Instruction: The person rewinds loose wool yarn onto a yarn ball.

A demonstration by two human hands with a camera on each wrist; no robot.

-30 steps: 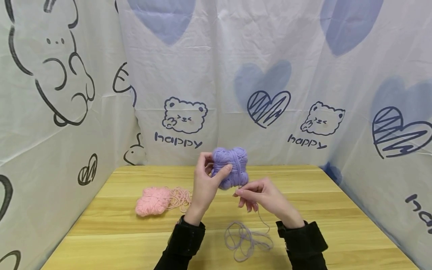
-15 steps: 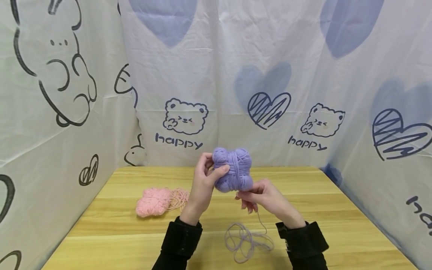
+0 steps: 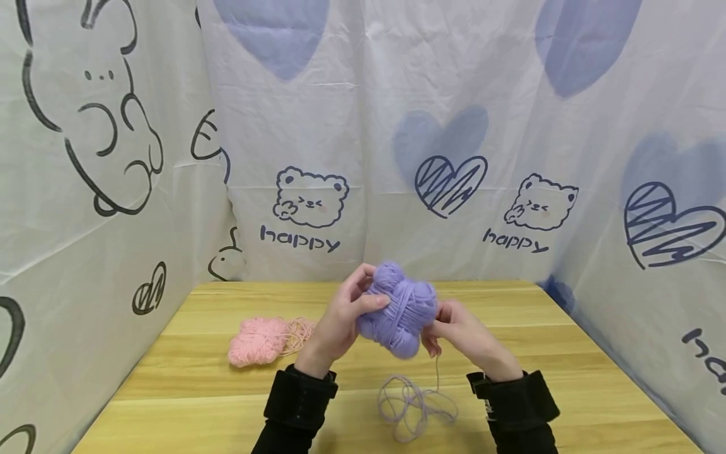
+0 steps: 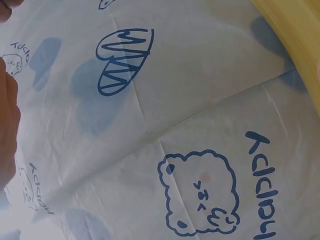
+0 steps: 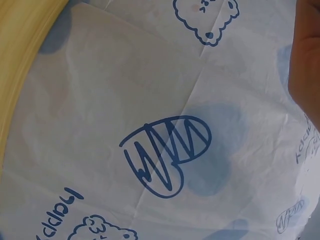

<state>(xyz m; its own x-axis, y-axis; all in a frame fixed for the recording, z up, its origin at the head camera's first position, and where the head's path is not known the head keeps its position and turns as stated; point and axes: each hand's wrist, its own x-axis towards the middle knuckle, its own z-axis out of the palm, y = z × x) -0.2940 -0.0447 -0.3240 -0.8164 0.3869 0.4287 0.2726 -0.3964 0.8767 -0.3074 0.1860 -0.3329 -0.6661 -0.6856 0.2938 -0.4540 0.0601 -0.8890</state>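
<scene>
- Nearest the camera: two black sleeves at the bottom edge of the head view; forearms angled inward, so both hands meet over the middle of the tabletop.
- Between the sleeves: a loose tangle of pale purple yarn strand lying on the light wooden tabletop; one strand rises from it toward the right hand, slack rather than taut; judged to be the free tail feeding up to the ball.
- Right hand: fingers curled at the ball's right side and underside; grip closed, seemingly pinching the strand against the ball; the exact pinch is hidden by the ball.
- Left hand: thumb across the front, fingers behind; grip closed round the ball's left side, which steadies it.
- Lumpy ball of purple wool yarn: held in the air between both hands, above the tabletop and not touching it; wraps run across its middle.
- Further left: a flattened pink yarn bundle with loose strands on its right, lying well apart from the hands.
- Far: white cloth backdrop printed with bears, hearts and "happy"; both wrist views show mostly this cloth.
</scene>
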